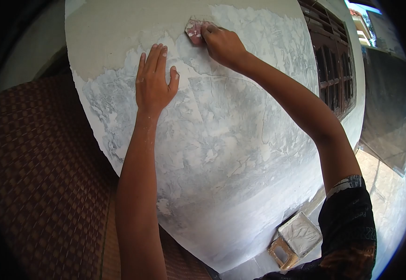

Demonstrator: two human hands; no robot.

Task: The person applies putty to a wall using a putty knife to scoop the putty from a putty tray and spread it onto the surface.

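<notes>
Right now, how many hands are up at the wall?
2: the left hand, fingers spread on the wall, and the right hand, higher up, holding a reddish piece against it.

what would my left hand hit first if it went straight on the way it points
Your left hand would likely meet the wall's beige patch just above its fingertips; no object shows in that line, though depth is hard to judge.
</notes>
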